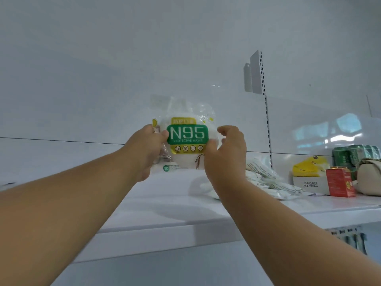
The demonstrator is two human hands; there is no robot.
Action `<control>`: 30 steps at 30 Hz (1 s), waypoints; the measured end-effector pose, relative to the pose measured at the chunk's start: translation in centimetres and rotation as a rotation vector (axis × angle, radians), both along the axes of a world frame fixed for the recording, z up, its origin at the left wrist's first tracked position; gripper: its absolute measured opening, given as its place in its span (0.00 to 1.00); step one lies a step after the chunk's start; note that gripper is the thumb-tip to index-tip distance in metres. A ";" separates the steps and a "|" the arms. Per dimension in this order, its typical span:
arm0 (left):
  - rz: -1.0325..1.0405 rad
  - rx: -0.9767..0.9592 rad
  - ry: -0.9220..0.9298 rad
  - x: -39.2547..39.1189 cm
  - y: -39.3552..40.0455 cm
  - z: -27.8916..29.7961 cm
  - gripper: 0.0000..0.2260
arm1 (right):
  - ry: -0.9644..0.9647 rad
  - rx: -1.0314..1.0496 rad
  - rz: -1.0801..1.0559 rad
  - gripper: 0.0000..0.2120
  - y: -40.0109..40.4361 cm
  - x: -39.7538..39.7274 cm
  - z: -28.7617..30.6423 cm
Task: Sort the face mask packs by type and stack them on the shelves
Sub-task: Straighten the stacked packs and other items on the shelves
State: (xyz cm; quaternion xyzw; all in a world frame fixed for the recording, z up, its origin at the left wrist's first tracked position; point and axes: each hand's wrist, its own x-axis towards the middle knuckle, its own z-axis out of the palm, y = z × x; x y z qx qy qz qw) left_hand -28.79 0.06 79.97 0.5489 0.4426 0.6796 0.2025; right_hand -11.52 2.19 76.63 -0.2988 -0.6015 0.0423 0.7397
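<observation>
Pack: an N95 pack (pixel 186 139) stands upright at the far side of the shelf (pixel 165 205), against the back wall, between the two hands.
Left hand: the left hand (pixel 144 149) pinches the pack's left edge, thumb on its front.
Right hand: the right hand (pixel 226 153) sits just beside the pack's right edge, fingers loosely curled; whether it touches the pack I cannot tell.
Arms: both forearms reach forward and up over the shelf.
Right of shelf: loose white packs (pixel 266 180), a yellow pack (pixel 309 167), green packs (pixel 350 154), a red box (pixel 340 182).
</observation>
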 end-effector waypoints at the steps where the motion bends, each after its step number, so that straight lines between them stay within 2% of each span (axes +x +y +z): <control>1: 0.015 0.014 0.023 -0.8 -1.1 0.0 0.09 | -0.002 -0.087 0.019 0.16 0.1 -0.4 0.3; 2: 0.013 0.027 0.029 -1.7 -2.0 0.0 0.07 | -0.001 -0.199 0.138 0.18 0.3 -1.0 0.5; 4: -0.006 0.027 0.026 -3.5 -3.5 -0.4 0.06 | -0.012 -0.412 0.449 0.17 0.5 -2.6 0.4; 8: 0.019 -0.036 0.002 -6.8 -5.8 -1.1 0.19 | -0.087 -0.553 0.670 0.19 0.4 -6.9 0.1; 11: 0.052 -0.026 0.013 -9.1 -6.8 -0.8 0.17 | -0.092 -0.556 0.719 0.19 -0.4 -9.4 1.2; 16: 0.105 0.017 -0.029 -13.5 -8.8 0.5 0.16 | -0.062 -0.463 0.769 0.09 -1.5 -13.0 3.3; 19: 0.187 0.059 -0.019 -15.9 -9.7 0.8 0.15 | -0.049 -0.436 0.828 0.07 -2.1 -15.2 3.8; 26: 0.291 0.016 0.031 -18.3 -11.0 0.0 0.19 | -0.078 -0.551 0.702 0.25 -4.2 -19.1 4.0; 30: 0.342 0.015 0.025 -19.1 -11.4 0.0 0.16 | -0.057 -0.472 0.717 0.32 -4.4 -20.2 3.5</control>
